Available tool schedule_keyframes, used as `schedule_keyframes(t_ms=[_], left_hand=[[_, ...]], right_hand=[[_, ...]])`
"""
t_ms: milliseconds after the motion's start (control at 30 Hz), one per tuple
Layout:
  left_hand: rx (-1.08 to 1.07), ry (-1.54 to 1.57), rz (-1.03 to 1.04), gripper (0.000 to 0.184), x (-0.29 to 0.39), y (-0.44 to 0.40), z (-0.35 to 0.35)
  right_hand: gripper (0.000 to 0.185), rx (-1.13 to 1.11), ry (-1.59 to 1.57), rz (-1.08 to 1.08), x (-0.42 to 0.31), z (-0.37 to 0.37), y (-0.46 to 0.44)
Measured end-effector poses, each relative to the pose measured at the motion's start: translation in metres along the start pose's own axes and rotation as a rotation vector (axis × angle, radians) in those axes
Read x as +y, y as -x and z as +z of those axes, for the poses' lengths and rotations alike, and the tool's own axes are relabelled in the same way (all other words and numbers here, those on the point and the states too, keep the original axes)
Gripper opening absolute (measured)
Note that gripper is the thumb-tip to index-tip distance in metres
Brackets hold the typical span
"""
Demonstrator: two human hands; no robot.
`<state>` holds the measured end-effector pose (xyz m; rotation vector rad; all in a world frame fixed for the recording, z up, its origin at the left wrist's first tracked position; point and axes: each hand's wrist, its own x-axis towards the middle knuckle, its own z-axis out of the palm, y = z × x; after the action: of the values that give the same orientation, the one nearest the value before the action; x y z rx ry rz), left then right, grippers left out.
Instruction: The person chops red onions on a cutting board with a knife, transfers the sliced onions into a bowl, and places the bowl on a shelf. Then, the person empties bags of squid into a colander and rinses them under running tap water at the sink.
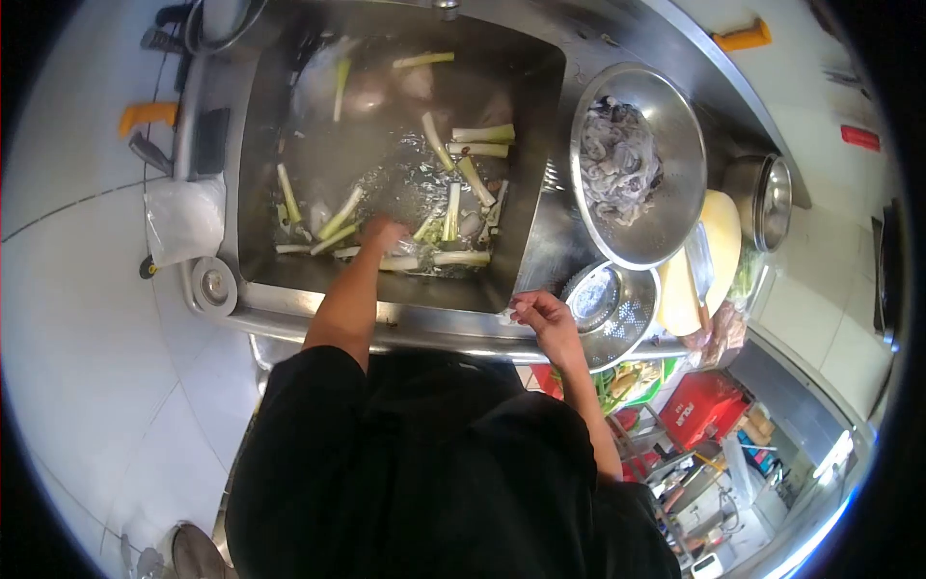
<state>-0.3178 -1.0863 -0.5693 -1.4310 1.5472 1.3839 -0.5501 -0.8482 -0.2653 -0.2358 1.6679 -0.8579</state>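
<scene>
A steel sink (400, 304) holds cloudy water with several pale green and white stalks (482, 133) floating in it. My left hand (386, 232) reaches down to the water near the sink's front side, among the stalks; its fingertips are hidden. Above the front right corner of the sink is my right hand (542, 314), its fingers pinched together over something small and whitish that I cannot make out. Just right of that hand sits a perforated steel strainer (632, 314). Behind it, a large steel bowl (680, 135) contains a grey, slippery-looking heap (617, 159).
A knife (699, 265) lies on a yellowish board (723, 227) at the right, with steel pots (775, 203) behind. A clear plastic bag (186, 220) and a round white lid (213, 285) are at the left edge. Red crates (702, 407) stand lower right.
</scene>
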Motion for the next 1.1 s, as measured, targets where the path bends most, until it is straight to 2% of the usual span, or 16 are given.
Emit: schedule_keyframes(t_ms=[33,133,233,333,433,467,567,667,800,833,900,933,967,1033,1100], left_hand=[[-0.046,-0.045,0.031,0.063,0.014,0.017,-0.005],[0.161,-0.278,0.109,0.046,0.051,0.042,0.012],[0.208,-0.564,0.230,0.038,0.067,0.049,0.009],[0.405,-0.463,0.297,0.031,0.021,0.026,-0.011],[0.059,0.557,-0.075,0.028,-0.016,0.029,-0.034],[0.030,0.565,-0.076,0.025,-0.028,0.035,-0.031],[-0.073,0.629,-0.101,0.020,0.009,0.101,-0.048],[-0.226,0.819,-0.024,0.019,-0.009,0.107,-0.071],[-0.065,0.931,0.106,0.025,0.007,0.179,-0.091],[0.036,0.939,0.122,0.027,0.013,0.192,-0.087],[0.070,0.969,0.251,0.027,0.025,0.222,-0.088],[0.174,1.039,0.217,0.029,0.056,0.259,-0.087],[0.173,1.052,0.250,0.029,0.073,0.281,-0.094],[0.199,0.952,0.367,0.024,0.097,0.308,-0.105],[0.241,0.856,0.462,0.023,0.128,0.345,-0.121]], right_hand=[[0.022,-0.011,0.033,0.003,0.003,0.002,0.000],[0.026,-0.012,0.084,0.008,0.002,0.005,0.001],[0.028,0.005,0.146,-0.024,0.003,0.003,0.005],[0.028,0.035,0.114,-0.047,-0.002,-0.003,0.015],[0.027,0.030,0.078,-0.050,0.000,-0.010,0.021],[0.027,0.019,0.033,-0.055,0.001,-0.012,0.021],[0.025,-0.006,0.027,-0.115,-0.005,-0.012,0.017],[0.024,-0.048,-0.172,-0.122,-0.015,-0.004,0.006],[0.025,-0.157,-0.187,-0.161,-0.028,0.008,-0.010],[0.026,-0.170,-0.152,-0.162,-0.029,0.014,-0.016],[0.028,-0.165,0.088,-0.363,-0.029,0.029,-0.036],[0.029,-0.129,0.166,-0.491,-0.039,0.036,-0.039],[0.032,-0.145,0.193,-0.489,-0.060,0.040,-0.034],[0.047,-0.080,0.331,-0.632,-0.088,0.047,-0.037],[0.053,-0.016,0.270,-0.870,-0.110,0.048,-0.053]])
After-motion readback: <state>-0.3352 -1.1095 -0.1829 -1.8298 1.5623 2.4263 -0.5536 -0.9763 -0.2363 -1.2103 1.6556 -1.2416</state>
